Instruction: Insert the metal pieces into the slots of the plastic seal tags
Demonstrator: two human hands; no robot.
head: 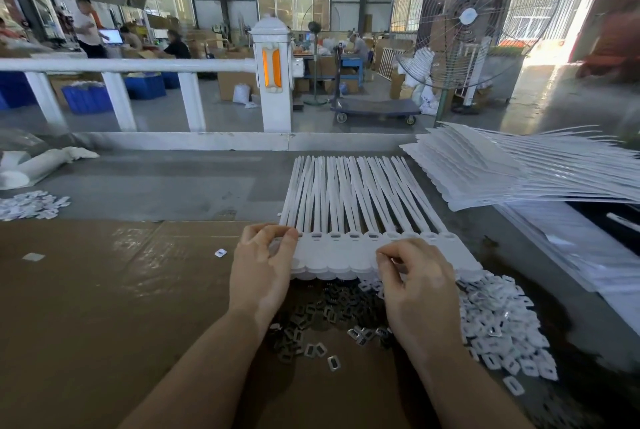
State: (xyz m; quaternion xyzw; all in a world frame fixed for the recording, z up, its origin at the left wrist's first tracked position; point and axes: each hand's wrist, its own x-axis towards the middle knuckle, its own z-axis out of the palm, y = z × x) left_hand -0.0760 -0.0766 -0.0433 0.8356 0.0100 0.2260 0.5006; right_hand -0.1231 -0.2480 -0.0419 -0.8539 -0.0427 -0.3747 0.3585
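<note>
With my left hand [260, 267] pinching the strip of seal tags [349, 252] at its left end and my right hand [417, 285] pinching near its middle, just beyond the metal pieces [332, 311], I judge it light, flexible, best gripped by the heads.

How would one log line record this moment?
left hand: holds seal tags | right hand: pinching at tags | metal pieces: piled below
</note>
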